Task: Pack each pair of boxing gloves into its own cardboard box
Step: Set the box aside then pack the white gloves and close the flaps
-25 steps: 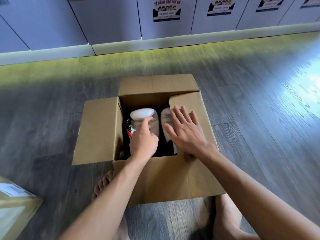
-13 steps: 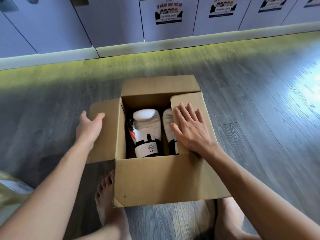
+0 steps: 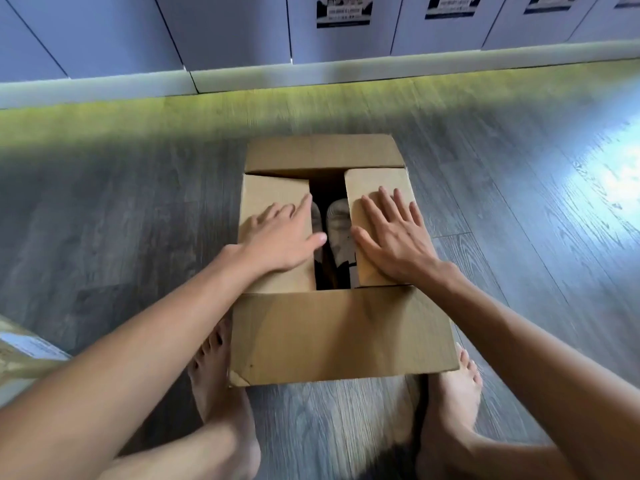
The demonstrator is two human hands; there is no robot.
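Note:
A brown cardboard box (image 3: 343,337) stands on the grey wood floor in front of me. Its two side flaps are folded down over the opening. My left hand (image 3: 280,237) presses flat on the left flap, fingers spread. My right hand (image 3: 394,237) lies flat on the right flap. Through the narrow gap between the flaps I see the white boxing gloves (image 3: 337,225) with black cuffs inside the box, mostly hidden. The far flap (image 3: 322,152) and the near flap still stand open.
Another cardboard box (image 3: 24,355) with a label pokes in at the left edge. My bare feet (image 3: 211,379) flank the box's near side. Grey locker doors with posters (image 3: 343,10) and a white plinth line the far wall.
My left hand left the gloves, took the outer left flap and folded it down over the opening. My right hand stayed pressed on the right flap. The gloves are now mostly covered.

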